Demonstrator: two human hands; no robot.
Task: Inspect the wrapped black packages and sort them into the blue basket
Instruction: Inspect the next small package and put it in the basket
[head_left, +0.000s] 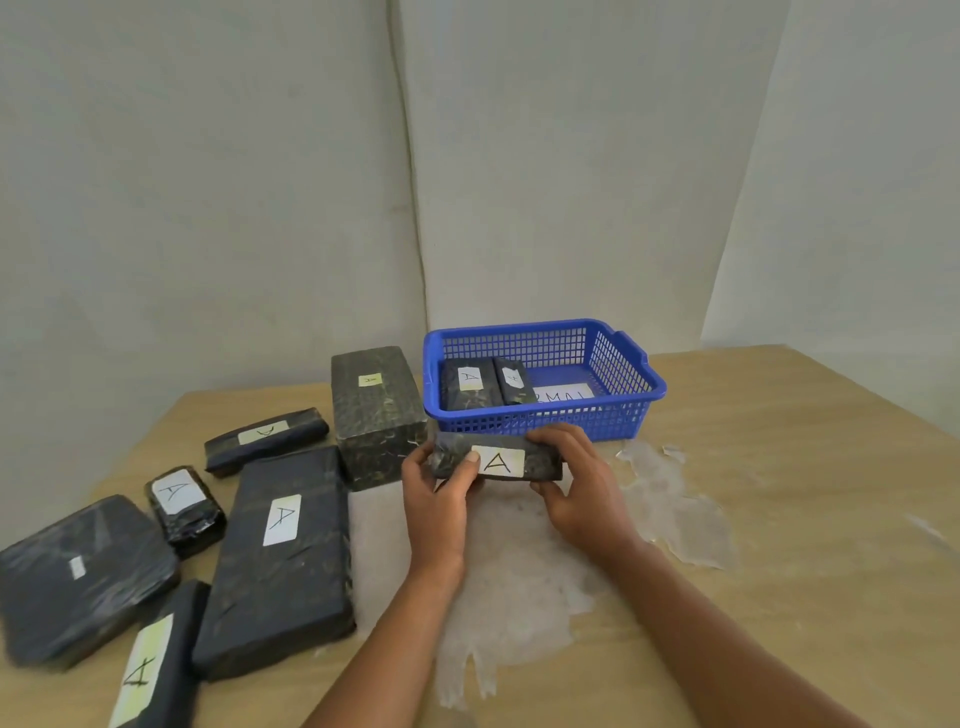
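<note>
Both hands, left hand (441, 488) and right hand (574, 483), clamp the held package (497, 462) by its ends. Label faces up; check the wrap, then lift it forward over the blue basket (631, 402) rim just beyond the fingers.

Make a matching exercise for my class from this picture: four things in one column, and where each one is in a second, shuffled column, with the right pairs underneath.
Things
1. Blue basket
2. Tall upright package
3. Small package with the A label facing the camera
4. Long flat package

Places
a. Held between the left hand and the right hand
b. Lying on the table left of the arms
c. At the back of the table, with two packages inside
d. Standing just left of the basket

Pairs: 1-c, 2-d, 3-a, 4-b
</note>
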